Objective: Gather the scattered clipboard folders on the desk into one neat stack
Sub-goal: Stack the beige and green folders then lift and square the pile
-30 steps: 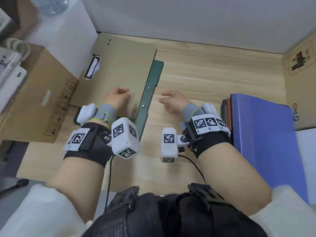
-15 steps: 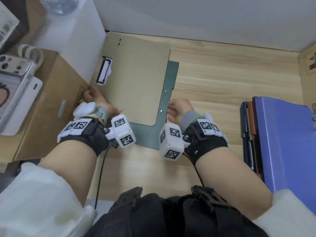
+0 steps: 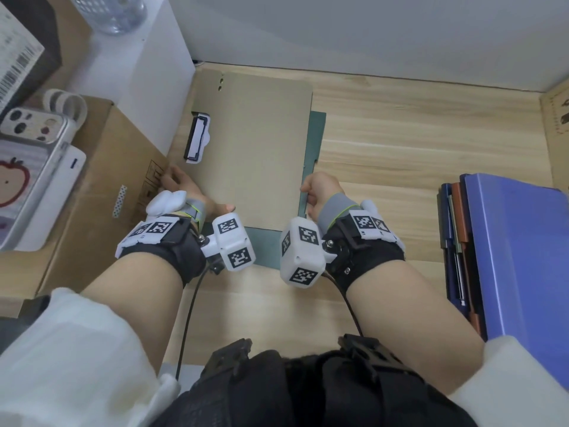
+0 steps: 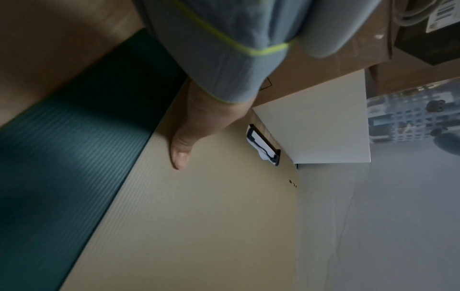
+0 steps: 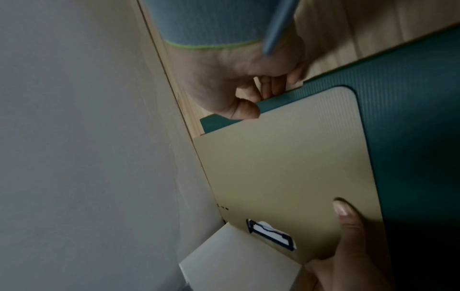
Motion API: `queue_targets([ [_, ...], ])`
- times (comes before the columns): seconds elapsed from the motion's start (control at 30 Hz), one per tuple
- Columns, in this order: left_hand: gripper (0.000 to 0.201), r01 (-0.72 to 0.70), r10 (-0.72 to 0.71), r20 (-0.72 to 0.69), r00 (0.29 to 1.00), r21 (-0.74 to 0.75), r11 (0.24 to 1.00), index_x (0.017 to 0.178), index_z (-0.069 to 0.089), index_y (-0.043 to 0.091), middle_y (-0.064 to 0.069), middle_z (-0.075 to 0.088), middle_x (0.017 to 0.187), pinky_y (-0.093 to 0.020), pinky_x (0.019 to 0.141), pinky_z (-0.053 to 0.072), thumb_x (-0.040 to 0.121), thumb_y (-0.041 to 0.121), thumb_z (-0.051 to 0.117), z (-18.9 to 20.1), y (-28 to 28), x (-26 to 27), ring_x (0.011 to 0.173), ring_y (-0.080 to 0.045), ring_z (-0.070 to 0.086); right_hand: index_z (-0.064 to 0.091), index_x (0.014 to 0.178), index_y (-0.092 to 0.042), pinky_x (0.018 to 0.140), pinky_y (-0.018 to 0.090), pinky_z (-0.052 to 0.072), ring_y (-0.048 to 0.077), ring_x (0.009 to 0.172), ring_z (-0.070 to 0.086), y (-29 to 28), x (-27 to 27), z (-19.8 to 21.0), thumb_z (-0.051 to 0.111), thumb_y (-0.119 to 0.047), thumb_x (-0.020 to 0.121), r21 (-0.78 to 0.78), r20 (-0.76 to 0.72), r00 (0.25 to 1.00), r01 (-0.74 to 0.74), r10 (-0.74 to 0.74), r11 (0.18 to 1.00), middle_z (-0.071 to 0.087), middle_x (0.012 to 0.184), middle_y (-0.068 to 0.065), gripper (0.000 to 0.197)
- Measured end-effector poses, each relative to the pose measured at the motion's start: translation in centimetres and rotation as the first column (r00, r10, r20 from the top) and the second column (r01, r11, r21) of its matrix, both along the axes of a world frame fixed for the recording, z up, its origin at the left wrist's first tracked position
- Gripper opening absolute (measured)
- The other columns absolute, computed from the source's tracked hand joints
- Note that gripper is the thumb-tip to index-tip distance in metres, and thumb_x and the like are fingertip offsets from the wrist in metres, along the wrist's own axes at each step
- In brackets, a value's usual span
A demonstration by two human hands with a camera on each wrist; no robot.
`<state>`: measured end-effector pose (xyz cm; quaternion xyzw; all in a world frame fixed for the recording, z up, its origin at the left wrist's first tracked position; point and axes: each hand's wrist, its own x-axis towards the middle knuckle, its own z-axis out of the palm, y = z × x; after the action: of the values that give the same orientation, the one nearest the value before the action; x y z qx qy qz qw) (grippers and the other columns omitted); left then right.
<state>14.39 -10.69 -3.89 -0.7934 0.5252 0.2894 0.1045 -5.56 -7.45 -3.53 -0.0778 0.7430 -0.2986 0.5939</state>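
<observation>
Gripping tan folder, seemingly ribbed.

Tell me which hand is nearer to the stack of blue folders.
Right. The right hand grips the green folder's edge, nearer the blue folders; the left hand is farther.

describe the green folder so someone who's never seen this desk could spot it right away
Start at the wooden desk and find the large beige clipboard folder by the white box at its left end. The green folder lies flat beneath it, showing only as a dark teal strip along its right and near edges, where the right hand grips it.
</observation>
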Motion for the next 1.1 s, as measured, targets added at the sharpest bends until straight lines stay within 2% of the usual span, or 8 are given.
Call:
queue_targets([
  [0.2,0.133,0.004,-0.005,-0.043,0.999,-0.023,1.000,0.150,-0.014,0.013,-0.004,-0.010,0.161,-0.045,0.119,0.014,0.062,0.048,0.080,-0.6,0.4,0.3,0.149,-0.029,0.002,0.043,0.083,-0.008,0.048,0.026,0.025,0.021,0.052,0.028,-0.3,0.3,1.1,0.048,-0.004,0.085,0.061,-0.093,0.994,-0.044,0.050,0.997,0.032,0.064,0.007,0.007],
  [0.33,0.132,0.016,-0.016,-0.062,0.998,0.006,1.000,0.149,-0.016,0.013,-0.004,-0.013,0.160,-0.046,0.120,0.013,0.065,0.045,0.080,-0.5,0.4,0.5,0.149,-0.029,-0.001,0.047,0.092,-0.016,0.048,0.027,0.025,0.014,0.055,0.033,0.7,0.2,0.4,0.052,-0.016,0.085,0.001,0.003,0.998,0.065,-0.065,0.998,0.038,0.068,-0.001,0.009],
  [0.47,0.127,0.045,-0.040,-0.112,0.993,0.039,0.998,0.150,-0.013,0.012,-0.003,-0.010,0.161,-0.048,0.120,0.014,0.067,0.043,0.079,-0.4,0.2,0.7,0.149,-0.029,0.001,0.050,0.073,-0.015,0.045,0.024,0.027,0.013,0.053,0.032,1.6,-0.3,0.6,0.054,-0.014,0.085,-0.079,0.015,0.994,0.109,-0.108,0.991,0.038,0.065,0.000,0.012],
  [0.57,0.127,-0.004,0.011,-0.241,0.970,0.028,1.000,0.151,-0.007,0.010,-0.006,0.003,0.161,-0.047,0.119,0.019,0.065,0.037,0.082,-0.9,0.5,0.5,0.148,-0.029,0.012,0.049,0.068,-0.012,0.030,0.012,0.028,0.009,0.031,0.041,2.8,-0.9,1.5,0.051,-0.005,0.086,-0.161,0.058,0.987,0.159,-0.152,0.974,0.048,0.048,0.000,0.019],
  [0.63,0.125,-0.052,0.047,-0.308,0.950,-0.008,0.999,0.151,0.002,0.008,-0.008,0.016,0.159,-0.044,0.118,0.022,0.061,0.034,0.085,-1.4,0.4,0.1,0.146,-0.028,0.020,0.051,0.075,-0.009,0.034,0.012,0.038,0.010,0.028,0.050,3.5,-1.8,2.7,0.050,-0.001,0.087,-0.218,0.087,0.972,0.232,-0.217,0.948,0.054,0.039,0.001,0.015],
  [0.77,0.116,-0.135,0.092,-0.371,0.924,-0.093,0.986,0.145,0.020,0.004,-0.012,0.033,0.150,-0.043,0.114,0.030,0.055,0.033,0.088,-1.9,1.4,-0.8,0.138,-0.029,0.035,0.053,0.075,-0.007,0.053,0.027,0.051,0.022,0.054,0.059,4.8,-5.1,6.0,0.046,0.006,0.085,-0.362,0.053,0.962,0.268,-0.267,0.893,0.059,0.064,0.010,0.019],
  [0.9,0.121,-0.147,0.095,-0.344,0.934,-0.129,0.981,0.146,0.020,0.007,-0.012,0.033,0.150,-0.047,0.114,0.030,0.052,0.041,0.087,-2.3,2.5,-2.1,0.138,-0.032,0.034,0.042,0.073,-0.013,0.038,0.019,0.049,0.018,0.055,0.058,5.8,-8.1,9.2,0.049,0.006,0.085,-0.437,-0.110,0.972,0.142,-0.209,0.888,0.056,0.072,0.008,0.024],
  [1.1,0.122,-0.043,0.031,-0.092,0.995,-0.136,0.990,0.148,0.011,0.007,-0.012,0.025,0.152,-0.047,0.113,0.023,0.058,0.047,0.083,-1.7,4.6,-3.1,0.140,-0.034,0.023,0.031,0.065,-0.019,0.042,0.018,0.041,0.016,0.052,0.049,6.3,-9.8,12.0,0.052,0.001,0.084,-0.510,-0.264,0.954,-0.013,-0.142,0.860,0.047,0.064,0.003,0.035],
])
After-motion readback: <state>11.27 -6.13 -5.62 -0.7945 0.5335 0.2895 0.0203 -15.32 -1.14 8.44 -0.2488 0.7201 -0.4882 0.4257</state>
